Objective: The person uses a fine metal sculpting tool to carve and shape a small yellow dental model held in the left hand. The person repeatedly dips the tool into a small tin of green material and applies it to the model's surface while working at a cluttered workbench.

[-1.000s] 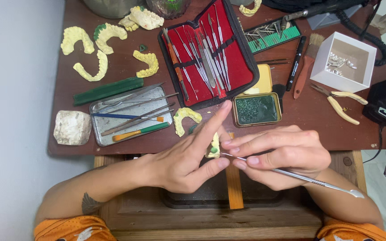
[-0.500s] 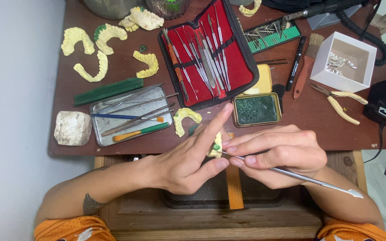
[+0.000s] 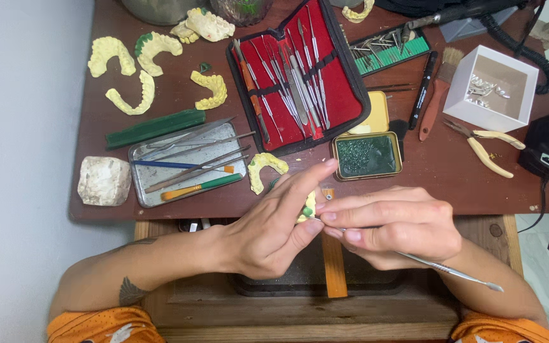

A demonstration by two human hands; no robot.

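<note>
Nearest the camera, both forearms come in over the bench (image 3: 179, 200) edge. The left hand (image 3: 268, 235) is pinched on a small yellow dental cast piece (image 3: 308, 206) with a touch of green on it, thumb underneath, index finger stretched out long above; most of the piece is hidden behind those fingers. The right hand (image 3: 392, 225) is closed pen-style on a slim metal carving tool (image 3: 446, 270), its handle trailing out to the near right, its working tip right at the piece.

That is tight work, and the risk sits at the tip: it looks to be against the thumb of the left hand, so a slip off the small piece could jab skin or gouge the cast. The hold is only a fingertip pinch, so a hard push might flick the piece down past the bench edge.

Just beyond the hands lie a loose yellow arch cast (image 3: 265, 168) and a steel tray (image 3: 189, 165) of hand tools, with a white stone block (image 3: 104, 181) to its left. To the right, an open tin of green wax (image 3: 368, 154) and yellow-handled pliers (image 3: 487, 149). Farther back, a red-lined instrument case (image 3: 300, 73) lies open, more yellow casts (image 3: 141, 67) are scattered far left, and a white box (image 3: 492, 89) sits far right. A swinging elbow could sweep the tray or that near cast off the edge.
</note>
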